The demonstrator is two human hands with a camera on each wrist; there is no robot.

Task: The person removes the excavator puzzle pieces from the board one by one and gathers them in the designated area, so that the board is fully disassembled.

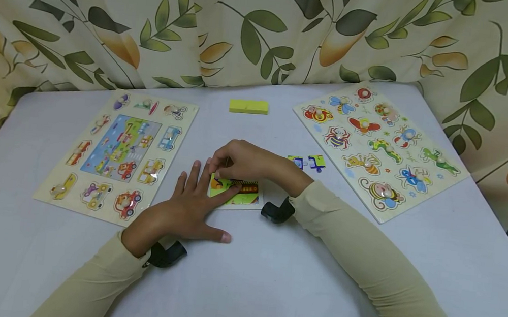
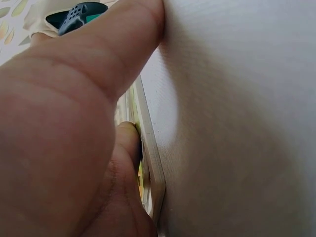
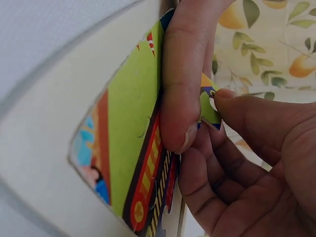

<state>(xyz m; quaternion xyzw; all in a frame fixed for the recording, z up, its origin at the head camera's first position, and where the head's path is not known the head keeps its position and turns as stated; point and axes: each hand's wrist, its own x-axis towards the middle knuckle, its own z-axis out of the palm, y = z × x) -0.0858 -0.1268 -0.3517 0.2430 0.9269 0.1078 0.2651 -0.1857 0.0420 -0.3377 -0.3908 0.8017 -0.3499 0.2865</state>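
A small jigsaw puzzle (image 1: 252, 199) with yellow-green pieces lies in a white tray (image 3: 44, 123) at the middle of the table. My left hand (image 1: 184, 213) spreads its fingers flat beside it, the index finger resting on the puzzle. Over the puzzle's far left part, my right hand (image 1: 251, 161) pinches a jigsaw piece (image 3: 211, 111) between thumb and fingers, as the right wrist view shows. The left wrist view has the tray's edge (image 2: 154, 168) beyond the left thumb. To the right lie two loose jigsaw pieces (image 1: 316, 163), one partly behind the right wrist.
On the left lies a vehicle peg board (image 1: 59, 196), close to the left hand. An insect peg board (image 1: 382, 214) sits at the right. A yellow block (image 1: 248, 107) rests near the back. Behind the table hangs a leaf-patterned curtain (image 1: 264, 47).
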